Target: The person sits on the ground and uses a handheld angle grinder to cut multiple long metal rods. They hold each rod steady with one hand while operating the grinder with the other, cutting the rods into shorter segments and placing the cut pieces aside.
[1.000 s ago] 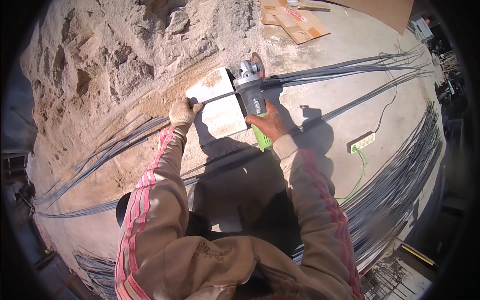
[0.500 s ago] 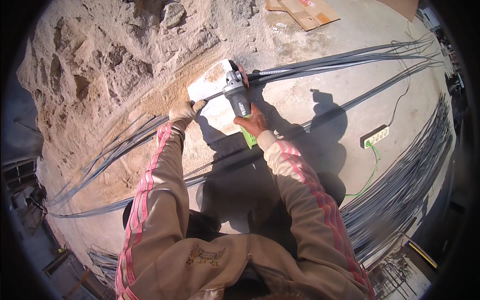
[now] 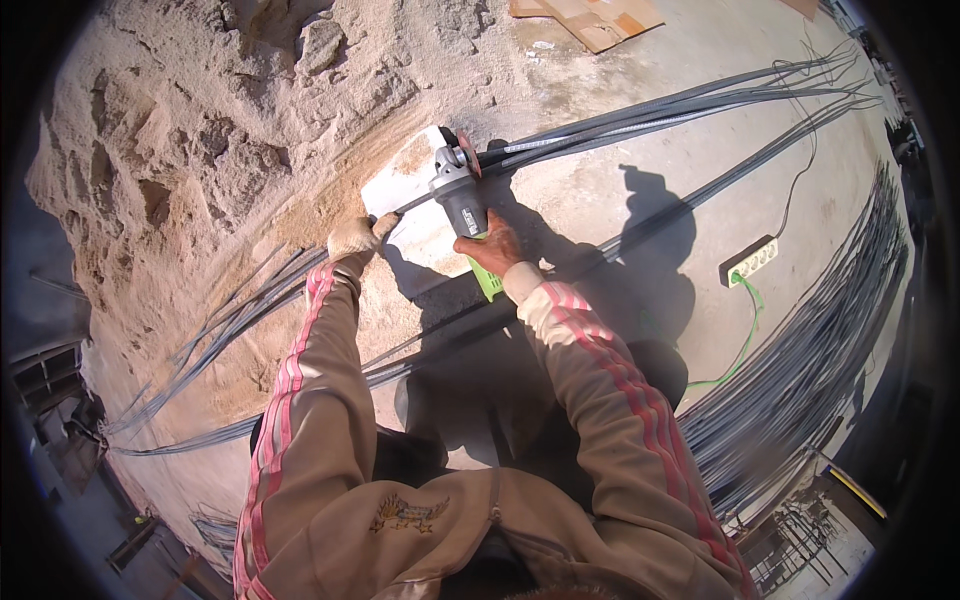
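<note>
My right hand (image 3: 494,246) is wrapped around the body of a green and grey angle grinder (image 3: 462,204). The grinder's reddish disc (image 3: 468,152) sits at the far end, over a bundle of thin grey steel rods (image 3: 640,118). Beneath the grinder and rods lies a pale white block (image 3: 385,187) with sandy dust on top. My left hand (image 3: 356,236), in a pale glove, is closed on the rods just left of the block. Its thumb points toward the grinder. Whether the disc touches the rods cannot be made out.
A heap of sandy rubble (image 3: 200,130) fills the far left. A second rod bundle (image 3: 740,170) runs closer to me. At the right lie a white power strip (image 3: 752,261) with a green cord and a large rod pile (image 3: 800,370). Cardboard (image 3: 600,22) lies at the far side.
The whole view has shifted and turned slightly, so the block, grinder and hands appear a little farther left. Both hands keep their grips.
</note>
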The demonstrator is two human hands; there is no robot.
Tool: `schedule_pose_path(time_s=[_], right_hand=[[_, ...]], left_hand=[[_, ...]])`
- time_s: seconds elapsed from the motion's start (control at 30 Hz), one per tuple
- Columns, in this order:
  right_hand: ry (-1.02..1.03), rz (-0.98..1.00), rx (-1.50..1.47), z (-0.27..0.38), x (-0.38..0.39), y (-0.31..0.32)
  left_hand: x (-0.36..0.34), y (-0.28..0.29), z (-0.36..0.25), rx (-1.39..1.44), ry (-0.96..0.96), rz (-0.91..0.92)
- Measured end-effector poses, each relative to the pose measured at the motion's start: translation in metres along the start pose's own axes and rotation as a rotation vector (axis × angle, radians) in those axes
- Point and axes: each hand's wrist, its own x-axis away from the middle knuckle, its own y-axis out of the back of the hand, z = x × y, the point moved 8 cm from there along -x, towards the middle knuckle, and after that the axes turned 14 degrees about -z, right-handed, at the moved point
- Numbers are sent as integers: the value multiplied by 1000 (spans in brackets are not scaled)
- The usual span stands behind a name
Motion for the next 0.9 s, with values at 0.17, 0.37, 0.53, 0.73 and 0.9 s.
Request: schedule_pose_path(time_s=[0.17,0.37,0.53,0.73,0.9], right_hand=[[-2,-1,-4,2,1,0],[23,2,-24,5,1,1],[41,-36,10,4,-1,1],[55,-9,39,9,-3,-1],[37,6,8,0,-14,-8]], left_hand=[[-1,-1,1,-10,-9,-17],[-8,-8,7,-62,-12,-18],[-4,-5,4,-25,-19,-8],[-5,-5,5,-24,-15,54],[-8,-3,-1,-14,-25,56]])
